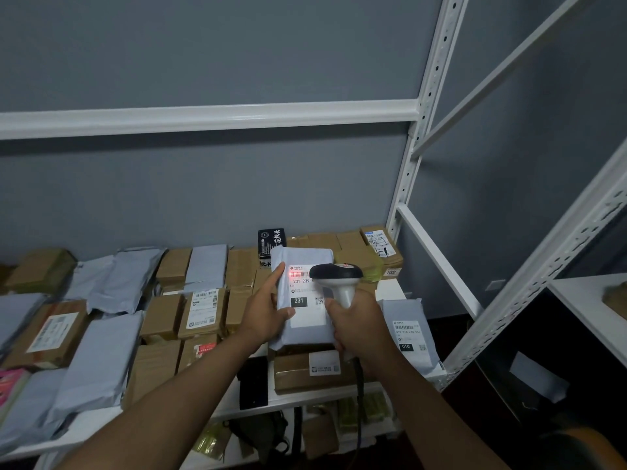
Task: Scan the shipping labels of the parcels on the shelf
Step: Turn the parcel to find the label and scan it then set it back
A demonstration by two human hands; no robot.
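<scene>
The left hand (263,317) holds a grey mailer parcel (305,262) tilted up toward the camera, thumb laid across its near face by the shipping label (307,300) and forefinger stretched straight up along the parcel's left edge; the other fingers are hidden behind it. The label is white, with a barcode at the top, the number 231-239 below it and a dark box reading 231. A red glow of light falls on the barcode's left end.

The right hand (354,325) has its fingers wrapped round the pale handle of a barcode scanner (336,276), whose dark head sits just over the label's upper right part, pointing left at the barcode. A dark cable (359,385) hangs down from the handle beneath this hand.

Both hands are raised above a white shelf (390,290) crowded with parcels. Directly below the held parcel lies a brown cardboard box (291,374) with a white label, and just left of it a flat black item (252,388). Right of the right hand rests another grey mailer (410,334) marked 010. Left of the left hand the shelf is packed with more grey mailers and brown boxes (200,317), some labelled. Beyond the hands, against the grey wall (203,56), stand further brown boxes and a black box (272,237) with white lettering. White slotted uprights (420,130) of the rack rise on the right
</scene>
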